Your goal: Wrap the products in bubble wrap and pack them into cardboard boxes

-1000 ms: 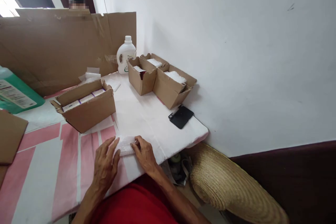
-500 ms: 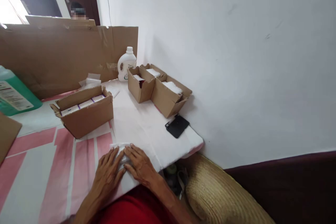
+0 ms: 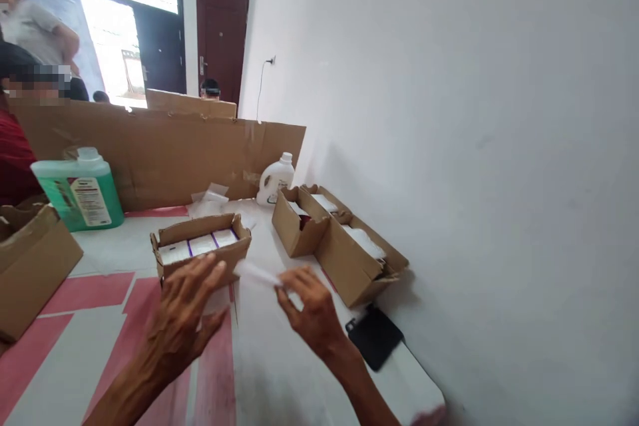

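My right hand (image 3: 310,309) is raised above the table and pinches the near end of a thin, translucent plastic piece (image 3: 257,273), blurred by motion, which points left and away from me. My left hand (image 3: 182,319) is open, its fingers spread and holding nothing. It hovers in front of a small cardboard box (image 3: 234,258), partly covering its front wall. Inside that box, white packs (image 3: 201,244) with purple edges sit in a row. Whether the plastic piece is a bag or a folded sheet I cannot tell.
Cardboard boxes (image 3: 344,273) with white contents stand along the wall at right, near a black flat object (image 3: 375,338). Behind are a white jug (image 3: 277,181), clear plastic scraps (image 3: 212,196) and a green-liquid bottle (image 3: 94,193) before a cardboard partition (image 3: 164,160). People are beyond.
Both hands have lifted off the table, where they lay flat on the plastic. The plastic is now up in my right hand. My view has shifted up and left.
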The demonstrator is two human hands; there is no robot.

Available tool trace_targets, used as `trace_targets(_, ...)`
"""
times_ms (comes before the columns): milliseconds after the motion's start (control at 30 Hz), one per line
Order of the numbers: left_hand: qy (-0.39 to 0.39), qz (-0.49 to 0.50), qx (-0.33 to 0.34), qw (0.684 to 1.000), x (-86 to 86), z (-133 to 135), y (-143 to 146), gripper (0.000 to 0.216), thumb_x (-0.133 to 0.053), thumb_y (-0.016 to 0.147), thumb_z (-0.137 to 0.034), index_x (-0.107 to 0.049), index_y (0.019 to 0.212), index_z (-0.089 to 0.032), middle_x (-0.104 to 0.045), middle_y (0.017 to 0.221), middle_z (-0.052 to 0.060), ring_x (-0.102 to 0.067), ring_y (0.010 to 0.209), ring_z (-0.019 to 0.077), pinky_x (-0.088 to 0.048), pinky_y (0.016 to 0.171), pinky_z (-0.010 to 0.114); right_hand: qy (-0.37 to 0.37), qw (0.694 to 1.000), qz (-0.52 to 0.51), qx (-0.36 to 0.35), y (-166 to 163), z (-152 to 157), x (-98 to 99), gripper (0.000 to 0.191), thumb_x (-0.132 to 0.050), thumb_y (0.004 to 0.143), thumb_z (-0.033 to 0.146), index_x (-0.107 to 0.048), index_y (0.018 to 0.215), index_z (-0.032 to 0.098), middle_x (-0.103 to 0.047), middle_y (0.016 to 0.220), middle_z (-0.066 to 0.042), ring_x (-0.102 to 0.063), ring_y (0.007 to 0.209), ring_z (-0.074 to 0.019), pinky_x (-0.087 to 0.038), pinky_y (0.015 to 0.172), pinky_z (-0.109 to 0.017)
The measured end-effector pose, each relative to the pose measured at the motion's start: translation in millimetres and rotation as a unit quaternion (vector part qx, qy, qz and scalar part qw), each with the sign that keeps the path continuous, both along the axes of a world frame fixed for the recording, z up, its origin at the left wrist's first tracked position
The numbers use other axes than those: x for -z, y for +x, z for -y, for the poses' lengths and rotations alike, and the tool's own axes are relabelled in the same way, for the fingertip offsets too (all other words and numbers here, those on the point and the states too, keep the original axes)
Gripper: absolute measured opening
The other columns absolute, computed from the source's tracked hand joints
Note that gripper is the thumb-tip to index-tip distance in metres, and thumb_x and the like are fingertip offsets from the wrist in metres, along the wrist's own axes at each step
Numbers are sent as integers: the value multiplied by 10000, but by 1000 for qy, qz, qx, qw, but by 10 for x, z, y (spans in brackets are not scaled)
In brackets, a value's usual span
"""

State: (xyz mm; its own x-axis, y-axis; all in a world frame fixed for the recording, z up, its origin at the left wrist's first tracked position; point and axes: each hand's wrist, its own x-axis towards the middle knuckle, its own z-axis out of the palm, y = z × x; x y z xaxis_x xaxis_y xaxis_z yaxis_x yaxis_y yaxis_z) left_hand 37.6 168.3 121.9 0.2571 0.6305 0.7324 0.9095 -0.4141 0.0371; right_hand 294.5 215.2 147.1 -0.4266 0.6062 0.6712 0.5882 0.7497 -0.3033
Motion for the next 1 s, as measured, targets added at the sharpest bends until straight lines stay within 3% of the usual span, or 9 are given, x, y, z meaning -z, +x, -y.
trace_targets(100,67,-2,-106,992,-53,-170,-228,540,-524,963,-334,-452,1453,-118,-583,1395,211,-515,1325,361,-401,1064,500,62,997,-23,38,-188,-402,-479,186,-513,1016,243,-694,1061,236,-688,925,-71,-598,882,-237,-500,828,-390)
trace_targets(200,76,-25,-112,991,177,-178,-309,442,-541,947,-292,-550,1351,-114,-692,1200,166,-604,1175,333,-400,1051,488,91,994,61,4,-572,-776,-628,221,-490,1029,237,-693,1112,217,-685,947,-87,-597,917,-245,-500,833,-382)
trace_targets(300,72,-4,-76,994,409,-88,-274,425,-589,904,-227,-581,1321,-149,-709,1175,123,-623,1146,274,-394,1080,432,81,981,166,-63,-1009,-1073,-514,235,-482,1006,135,-706,1050,195,-677,929,-102,-595,895,-244,-492,782,-367)
trace_targets(400,69,24,-61,995,510,-53,-252,452,-595,884,-214,-583,1335,-196,-707,1212,99,-618,1189,251,-403,1083,399,69,958,262,-95,-1338,-1268,-284,209,-565,920,38,-710,861,177,-674,891,-109,-596,882,-248,-483,755,-369)
trace_targets(467,60,31,-67,995,522,-78,-271,470,-588,886,-220,-575,1356,-237,-712,1216,78,-617,1202,246,-408,1082,398,45,941,313,-119,-1456,-1352,-134,150,-674,886,134,-691,744,177,-660,828,-91,-597,840,-243,-484,724,-362)
trace_targets(567,60,46,-70,995,501,-133,-318,537,-586,893,-215,-520,1425,-246,-696,1247,88,-604,1224,256,-412,1081,409,-8,938,309,-155,-1493,-1443,4,264,-746,870,406,-691,732,187,-646,824,-60,-604,820,-222,-490,718,-339)
trace_targets(700,72,106,-90,988,427,-142,-349,616,-594,901,-210,-438,1496,-255,-623,1327,128,-581,1245,285,-434,1049,436,-107,959,231,-126,-1402,-1552,-36,195,-703,921,380,-722,928,187,-672,922,-53,-623,811,-185,-487,735,-307)
trace_targets(800,57,160,-113,979,367,-104,-358,645,-604,909,-232,-404,1518,-305,-562,1384,130,-565,1262,307,-442,1043,470,-169,954,191,-158,-1325,-1609,-164,121,-635,970,274,-726,988,197,-710,915,-31,-649,811,-166,-483,754,-286)
trace_targets(1000,60,263,-182,946,468,-88,-382,820,-640,890,-447,-261,1588,-238,-447,1500,182,-432,1382,385,-399,1104,610,-138,970,157,-122,-1360,-1617,-239,160,-663,942,219,-734,1085,205,-725,1028,-63,-665,936,-203,-497,836,-318)
